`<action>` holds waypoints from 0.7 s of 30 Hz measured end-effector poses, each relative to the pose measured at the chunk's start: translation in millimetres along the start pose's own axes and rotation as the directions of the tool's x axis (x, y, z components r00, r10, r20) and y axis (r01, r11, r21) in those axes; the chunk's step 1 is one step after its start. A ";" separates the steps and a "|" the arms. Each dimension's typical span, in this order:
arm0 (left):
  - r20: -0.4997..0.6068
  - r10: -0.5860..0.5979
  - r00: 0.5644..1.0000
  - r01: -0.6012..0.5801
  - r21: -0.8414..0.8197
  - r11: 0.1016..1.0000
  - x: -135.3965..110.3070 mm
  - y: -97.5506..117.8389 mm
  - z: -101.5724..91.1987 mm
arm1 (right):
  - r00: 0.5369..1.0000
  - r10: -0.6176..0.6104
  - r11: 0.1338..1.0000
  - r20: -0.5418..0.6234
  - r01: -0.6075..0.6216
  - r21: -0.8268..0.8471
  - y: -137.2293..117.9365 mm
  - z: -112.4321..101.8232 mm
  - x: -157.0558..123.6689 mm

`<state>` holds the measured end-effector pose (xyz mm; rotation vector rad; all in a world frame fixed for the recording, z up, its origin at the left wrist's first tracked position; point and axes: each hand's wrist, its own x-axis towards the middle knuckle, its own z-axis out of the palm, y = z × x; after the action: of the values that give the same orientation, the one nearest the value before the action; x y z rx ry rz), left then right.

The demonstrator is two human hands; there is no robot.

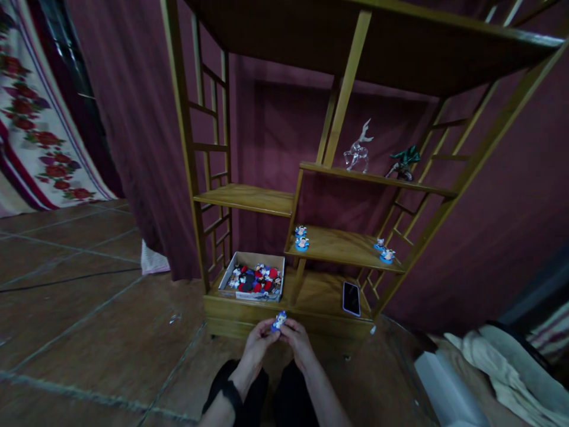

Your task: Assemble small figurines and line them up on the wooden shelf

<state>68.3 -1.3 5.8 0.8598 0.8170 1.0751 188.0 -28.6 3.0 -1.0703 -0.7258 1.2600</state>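
Both my hands meet low in the middle of the view, in front of a wooden shelf unit. My left hand and my right hand pinch a small figurine on a blue base between their fingertips. Just beyond it, on the bottom shelf, sits a white cardboard box full of several similar small figurines. Two figurines stand at the left end of the middle shelf. Two more figurines stand at its right end.
A phone lies flat on the bottom shelf right of the box. A clear glass deer and a green figure stand on an upper shelf. Maroon curtains hang behind. A couch with cloth is at the right; tiled floor at the left.
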 end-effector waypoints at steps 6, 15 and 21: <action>0.038 0.028 0.999 -0.031 0.084 0.996 -1.7 7.9 2.6 | 0.997 0.060 0.998 -0.038 -0.061 -0.015 1.2 -4.7 2.4; 0.094 -0.083 0.992 0.080 0.042 0.996 -0.5 9.4 -5.6 | 0.998 0.036 0.997 -0.049 -0.039 -0.061 2.5 -4.1 1.8; 0.056 -0.035 0.998 0.033 0.042 0.999 -0.4 4.3 -3.2 | 0.999 0.021 0.998 -0.041 -0.023 -0.056 0.4 -6.2 1.1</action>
<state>63.7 0.0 8.3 0.9036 0.8056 1.0027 193.6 -28.9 0.2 -1.1495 -0.7249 1.2392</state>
